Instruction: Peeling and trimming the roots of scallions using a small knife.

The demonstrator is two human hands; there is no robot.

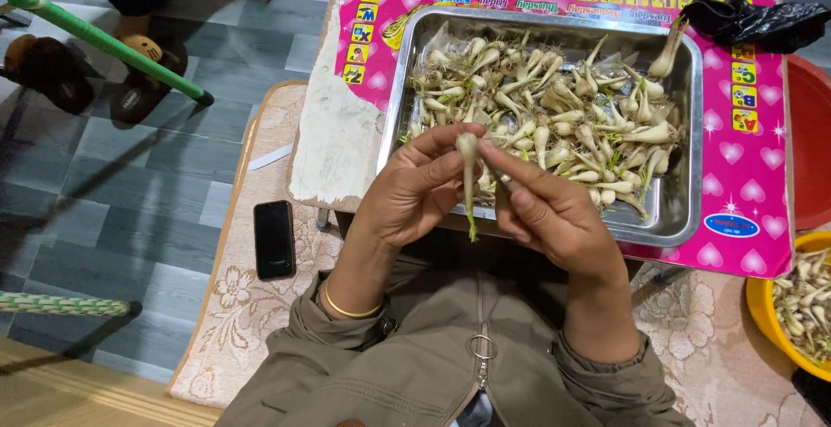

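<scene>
Bulb (pixel 468 154) between my two hands, that is where the small white shoot sits, held up just near of the steel tray (pixel 684 219). Its long axis runs far to near: the pale fat end points away from me toward the tray, the thin greenish stem end hangs down toward my lap. My left hand (pixel 414 189) pinches the fat end with thumb and fingertips from the left side; my right hand (pixel 545 211) comes in from the right, its forefinger and thumb closing on the same end, so both grips meet at the top and the stem end dangles free. Neither hand is nearer; they share it. The pile of like bulbs (pixel 554 115) lies just far of my fingers in the tray. A black phone (pixel 274 238) lies on the mat to the left, and a yellow bowl (pixel 766 314) with more bulbs stands at the right.
</scene>
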